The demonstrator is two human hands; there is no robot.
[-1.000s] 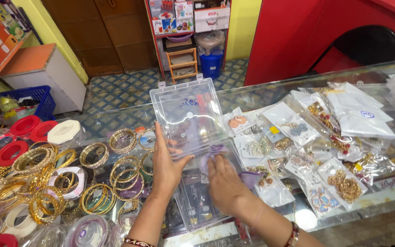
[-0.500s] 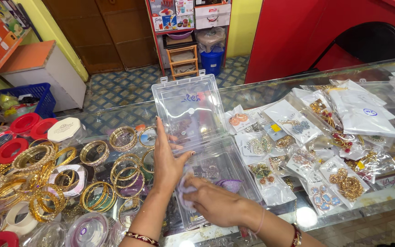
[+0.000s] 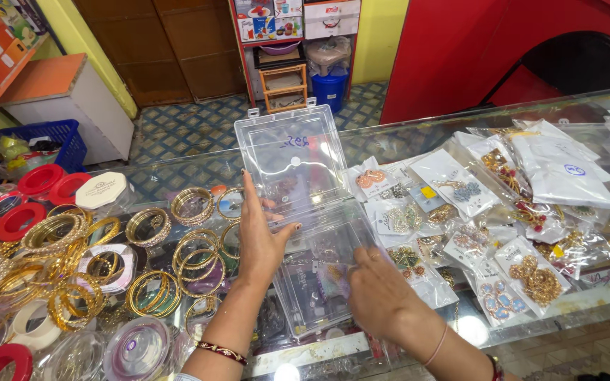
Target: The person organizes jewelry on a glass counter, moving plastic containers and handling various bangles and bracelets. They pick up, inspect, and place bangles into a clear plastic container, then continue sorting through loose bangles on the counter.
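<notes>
Glass counter, glossy | clear hinged plastic box at centre, lid up | left hand flat, steadying lid edge | right hand fingertips inside tray, grasp unclear | gold bangles left, earring packets right

The clear plastic box lies open on the glass counter in front of me, between the bangles and the packets of earrings. Its hinged lid stands tilted up and back, away from me. Small packets of jewellery show through the see-through tray.
</notes>
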